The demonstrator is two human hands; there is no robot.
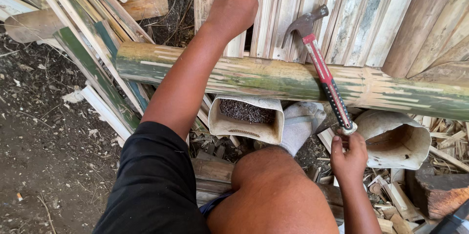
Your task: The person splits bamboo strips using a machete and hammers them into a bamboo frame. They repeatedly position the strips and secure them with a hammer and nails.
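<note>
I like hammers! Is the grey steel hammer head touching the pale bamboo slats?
Touching: the head view shows the hammer head resting against the slats, no gap visible.

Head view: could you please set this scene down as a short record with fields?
Left hand: left hand pressed flat on the upright split bamboo slats
Right hand: right hand grips the end of the hammer handle
Hammer: red and black handle, claw head up, leaning across the bamboo pole
Pole: green, mottled, lying level across the slats
Nails: dark nails in a cut open container below the pole
Second container: container by the right hand, contents hidden
Ground: dirt and bamboo offcuts
</note>
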